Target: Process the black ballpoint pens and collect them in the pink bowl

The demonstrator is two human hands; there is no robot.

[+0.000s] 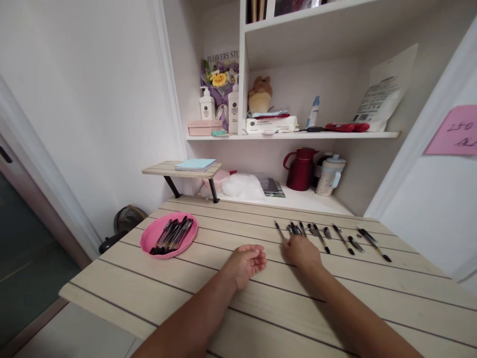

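My right hand [303, 253] is closed at the near end of a slim black pen [279, 229], whose dark tip points away from me over the table. Just beyond its knuckles lies a cluster of black pens [295, 228], partly hidden by the hand. My left hand [246, 264] rests to the left, palm turned inward, fingers loosely curled and apart, with nothing visible in it. More uncapped pens [343, 238] lie spread to the right, with small dark caps [356, 243] among them. A pink plate [145, 239] at the left carries several black pens [173, 235].
A small raised stand [160, 169] with light-blue paper [195, 164] is at the table's back left. Behind the table, a red jug [301, 169] and a pale lidded cup [330, 176] stand under a shelf [313, 134]. The wooden table's [122, 283] left edge is in view.
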